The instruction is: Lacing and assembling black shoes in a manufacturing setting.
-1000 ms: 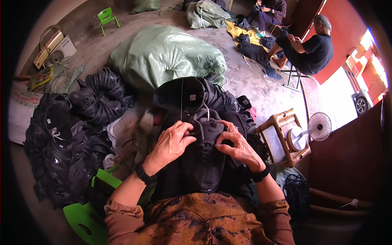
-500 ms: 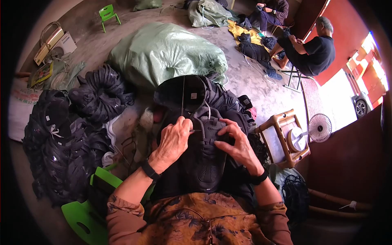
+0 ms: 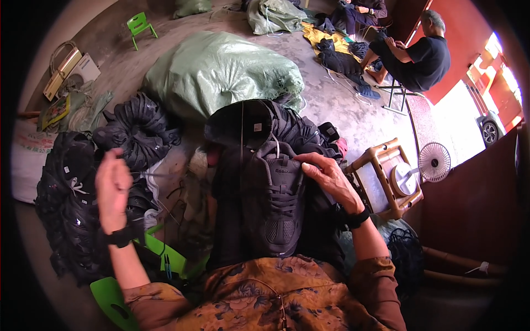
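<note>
A black lace-up shoe [image 3: 274,207] lies on my lap, its toe toward me. My right hand [image 3: 333,181] grips the right side of the shoe near the tongue, with thumb and fingers bent over its edge. Out to the left, clear of the shoe, my left hand [image 3: 114,185] is closed and smeared by motion. A thin dark streak runs rightward from it; I cannot make out what it is. Beyond the shoe's heel sits a bundle of nested black shoes [image 3: 290,127], with a pale thread hanging in front of it.
Piles of black shoes [image 3: 138,129] stand at the left, near a green plastic chair [image 3: 113,300]. A big pale-green sack [image 3: 221,71] lies ahead. On the right are a bamboo stool [image 3: 381,174] and a small fan [image 3: 434,162]. Two people sit at the far right, one on a folding stool [image 3: 395,99].
My left hand has swung away from the shoe, out to the left. My right hand stays at the shoe's right side, its fingers now closer together.
</note>
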### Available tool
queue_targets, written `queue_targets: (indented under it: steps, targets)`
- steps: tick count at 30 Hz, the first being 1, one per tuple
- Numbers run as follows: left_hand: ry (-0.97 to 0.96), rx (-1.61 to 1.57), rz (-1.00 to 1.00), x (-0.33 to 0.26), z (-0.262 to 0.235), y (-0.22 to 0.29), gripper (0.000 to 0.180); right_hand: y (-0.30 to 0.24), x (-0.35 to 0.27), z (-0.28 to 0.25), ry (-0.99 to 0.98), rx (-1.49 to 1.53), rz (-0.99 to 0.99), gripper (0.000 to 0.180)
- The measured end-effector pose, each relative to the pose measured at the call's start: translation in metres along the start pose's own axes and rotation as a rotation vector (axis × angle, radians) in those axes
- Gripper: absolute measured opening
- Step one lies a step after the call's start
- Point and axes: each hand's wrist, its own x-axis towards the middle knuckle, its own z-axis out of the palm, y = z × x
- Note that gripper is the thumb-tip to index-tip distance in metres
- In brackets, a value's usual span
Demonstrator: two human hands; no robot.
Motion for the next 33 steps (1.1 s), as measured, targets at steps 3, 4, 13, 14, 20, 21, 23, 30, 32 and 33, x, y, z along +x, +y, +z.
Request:
queue_targets:
  steps: [3, 4, 13, 14, 20, 21, 23, 30, 32, 33]
  targets:
    - [-0.031, -0.229, 0.158, 0.017, -0.141, 0.069, 0.016, -0.004, 0.002, 0.001, 0.031, -0.113, -0.110, 0.039]
    - [0.091, -0.325, 0.166, 0.007, -0.153, 0.097, 0.016, -0.003, 0.005, 0.001, 0.048, -0.201, -0.175, 0.038]
    - [0.357, 0.071, 0.230, -0.015, -0.179, 0.023, 0.031, -0.015, 0.013, 0.020, -0.013, 0.271, 0.026, 0.038]
    - [0.312, 0.214, 0.243, -0.026, -0.102, -0.008, 0.024, -0.013, 0.014, 0.018, -0.023, 0.302, 0.041, 0.039]
    - [-0.348, 0.726, 0.296, -0.074, 0.131, -0.094, 0.002, -0.008, 0.018, 0.019, -0.056, 0.428, 0.105, 0.039]
    - [-0.396, 0.739, 0.462, -0.079, 0.153, -0.104, 0.007, -0.007, 0.019, 0.022, -0.069, 0.429, 0.107, 0.039]
    - [-0.558, 0.836, 0.815, -0.082, 0.192, -0.116, 0.014, -0.005, 0.017, 0.020, -0.061, 0.430, 0.100, 0.038]
    - [-0.622, 1.306, 0.952, -0.079, 0.204, -0.127, 0.011, -0.002, 0.014, 0.016, -0.064, 0.379, 0.062, 0.031]
    - [-0.606, 1.318, 0.972, -0.079, 0.201, -0.125, 0.007, -0.001, 0.016, 0.013, -0.090, 0.364, 0.070, 0.029]
    - [-0.595, 1.351, 0.953, -0.080, 0.200, -0.125, 0.007, -0.003, 0.016, 0.014, -0.089, 0.369, 0.068, 0.029]
